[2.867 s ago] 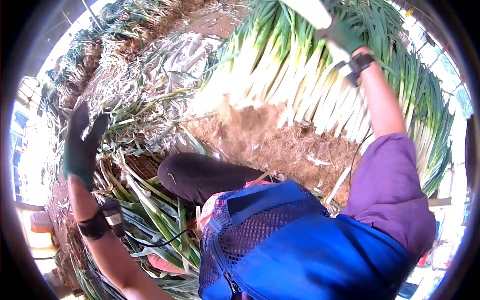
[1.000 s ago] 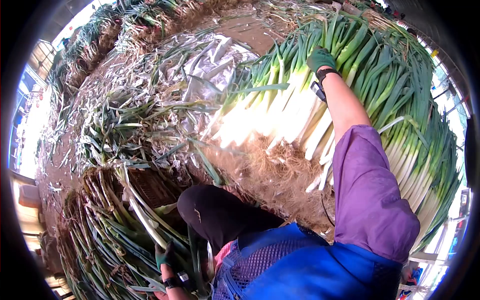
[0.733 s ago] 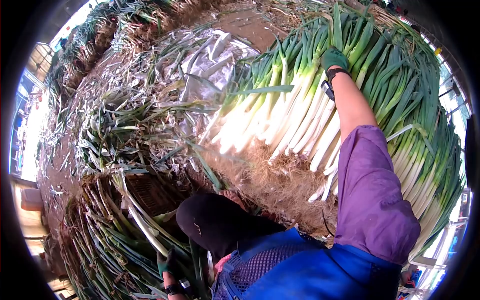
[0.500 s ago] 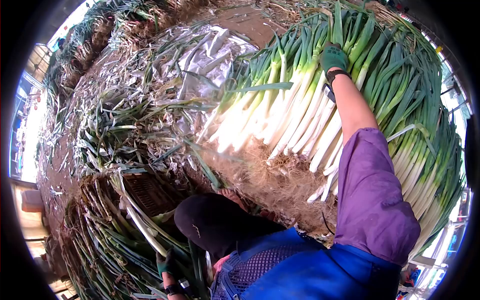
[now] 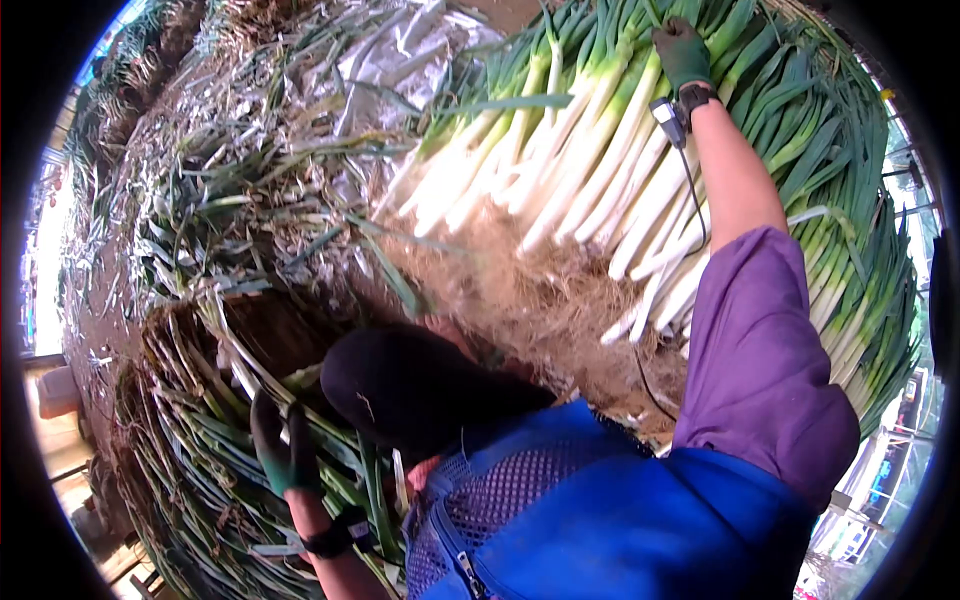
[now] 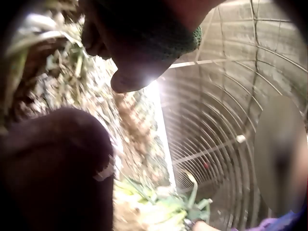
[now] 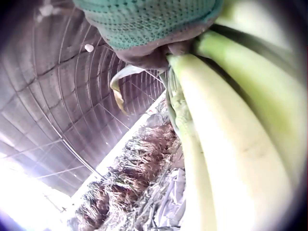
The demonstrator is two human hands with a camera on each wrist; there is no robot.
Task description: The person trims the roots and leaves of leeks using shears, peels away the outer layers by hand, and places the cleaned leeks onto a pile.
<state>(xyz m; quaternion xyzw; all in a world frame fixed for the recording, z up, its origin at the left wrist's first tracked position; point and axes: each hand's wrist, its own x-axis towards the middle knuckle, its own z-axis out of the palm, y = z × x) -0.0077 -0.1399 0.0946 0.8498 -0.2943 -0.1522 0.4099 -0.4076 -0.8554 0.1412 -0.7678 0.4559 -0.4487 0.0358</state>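
Observation:
My left hand (image 5: 287,447), in a dark green-cuffed glove, lies over a heap of untrimmed leeks (image 5: 215,470) at the lower left. Its fingers are extended, with a gap to the thumb, right at a pale leek stalk (image 5: 238,368). The left wrist view shows this hand (image 6: 139,43) dark, its thumb apart from the fingers. At the upper right my gloved right hand (image 5: 683,55) holds a leek where white turns to green, in a broad row of cleaned leeks (image 5: 600,160). In the right wrist view its fingers curl at the top of a thick pale leek (image 7: 226,139).
Root clippings (image 5: 500,270) lie below the leek row. Stripped leaves (image 5: 240,190) and a white plastic sheet (image 5: 385,65) cover the ground at the left. My bent knee (image 5: 400,380) stands between heap and row. A cable (image 5: 645,385) trails near my right sleeve.
My left hand has moved up along the pale stalk, its fingers now extended. The right hand stays in the leek row, slightly farther along the leaves. The head view has shifted downward.

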